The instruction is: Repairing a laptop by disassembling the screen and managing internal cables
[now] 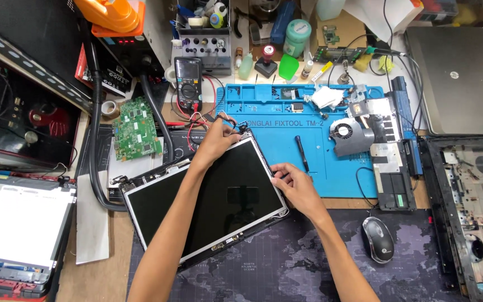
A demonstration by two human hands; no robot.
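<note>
A bare laptop screen panel (225, 196) with a dark glass face and metal frame lies tilted on the desk, partly over a blue work mat (286, 140). My left hand (219, 137) grips its far top corner, next to a bundle of thin red and black wires (199, 120). My right hand (293, 180) pinches the panel's right edge. A black screwdriver (303, 154) lies on the mat just beyond my right hand.
A green circuit board (136, 130) and a multimeter (188, 81) sit at the left rear. A fan with heat sink (350, 134) rests on the mat's right. A mouse (378, 239), an opened laptop base (476, 207), a closed grey laptop (459, 72) and another screen panel (18, 221) surround the work area.
</note>
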